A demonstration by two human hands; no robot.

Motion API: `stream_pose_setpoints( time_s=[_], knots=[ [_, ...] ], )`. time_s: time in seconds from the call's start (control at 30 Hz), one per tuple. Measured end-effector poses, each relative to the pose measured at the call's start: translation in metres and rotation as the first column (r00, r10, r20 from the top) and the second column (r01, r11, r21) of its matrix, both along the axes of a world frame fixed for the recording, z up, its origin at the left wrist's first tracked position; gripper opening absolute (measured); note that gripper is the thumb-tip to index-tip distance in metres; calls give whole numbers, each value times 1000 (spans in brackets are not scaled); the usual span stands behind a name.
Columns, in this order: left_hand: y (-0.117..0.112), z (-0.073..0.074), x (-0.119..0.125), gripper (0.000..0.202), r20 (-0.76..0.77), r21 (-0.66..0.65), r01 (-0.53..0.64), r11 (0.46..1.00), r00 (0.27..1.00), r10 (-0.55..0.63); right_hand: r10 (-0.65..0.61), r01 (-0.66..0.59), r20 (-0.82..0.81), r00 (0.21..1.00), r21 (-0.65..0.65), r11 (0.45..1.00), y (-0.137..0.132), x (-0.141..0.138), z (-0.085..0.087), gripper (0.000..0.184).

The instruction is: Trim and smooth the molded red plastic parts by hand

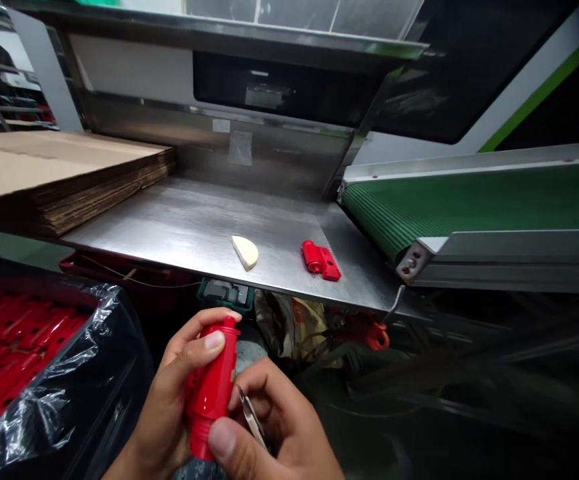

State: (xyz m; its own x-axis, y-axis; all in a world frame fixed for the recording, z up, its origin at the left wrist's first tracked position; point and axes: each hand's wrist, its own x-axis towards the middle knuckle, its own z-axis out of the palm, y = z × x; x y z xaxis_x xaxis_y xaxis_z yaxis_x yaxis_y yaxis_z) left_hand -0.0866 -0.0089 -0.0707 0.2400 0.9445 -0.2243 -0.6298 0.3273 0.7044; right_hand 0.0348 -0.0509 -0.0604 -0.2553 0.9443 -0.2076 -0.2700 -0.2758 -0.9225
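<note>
Currently the red plastic part (212, 393) is low in the frame, below the steel table (189, 227) edge, long axis near upright and tipped slightly right, narrow end up. Left hand (174, 400) wraps it from the left, fingers clamped on the body, thumb pressed near the top. Right hand (279, 427) lies just right of it, thumb on the lower end, fingers closed on a small metal blade (252, 417) pointing toward the part.

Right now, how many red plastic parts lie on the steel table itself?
1. A single red hinged part lies on the steel table, right of a cream wedge. The left hand holds another red part, and more fill the black bag, some possibly hidden.
</note>
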Motion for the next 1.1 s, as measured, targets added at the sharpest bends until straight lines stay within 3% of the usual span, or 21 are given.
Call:
stream_pose_setpoints(
  time_s=[0.07, 0.2, 0.27, 0.33, 0.47, 0.57, 0.67, 0.73, 0.8, 0.87, 0.97, 1.1],
  knots=[
    [1, -5, -2, 32, 43, 37, 53, 998, 998, -54, 49, -43, -118, 992, 51, 998, 6, 0, -7, 37],
    [5, -14, -8, 31, 120, 184, 114, 976, 983, -137, -45, 45, 37, 998, -3, 999, 9, 13, -21, 37],
    [5, -16, -12, 49, 51, 273, 89, 958, 993, -107, -115, 121, 124, 986, -44, 992, 8, 19, -19, 41],
    [4, -16, -16, 74, -77, 349, 69, 934, 996, -45, -160, 157, 189, 969, 32, 987, 6, 21, -10, 48],
    [-2, -11, -19, 95, -292, 386, 99, 917, 956, 19, -103, 85, 139, 985, 129, 988, 4, 13, 10, 52],
    [-9, -5, -20, 82, -210, 317, 48, 947, 977, 21, -70, 59, 141, 988, 80, 995, 6, 8, 10, 49],
    [-12, 2, -23, 58, 66, 125, -35, 992, 997, 27, -194, 175, 200, 960, 110, 978, 8, 10, -3, 52],
    [-11, 4, -25, 51, 244, -2, 14, 1000, 970, -13, -238, 225, 156, 959, 94, 970, 11, 12, -15, 52],
    [-8, 3, -25, 47, 357, -70, 102, 992, 931, -70, -196, 197, 56, 979, -3, 980, 16, 13, -27, 52],
    [-7, -1, -21, 43, 359, -127, 86, 988, 933, -35, -164, 157, -85, 983, -81, 984, 20, 10, -37, 50],
    [-9, -5, -9, 41, 248, -218, -54, 974, 963, 109, -180, 171, -244, 953, -57, 984, 28, 4, -50, 40],
    [-12, -4, 5, 47, 245, -318, -47, 947, 961, 130, -175, 167, -274, 946, -54, 984, 36, -1, -67, 37]
  ],
)
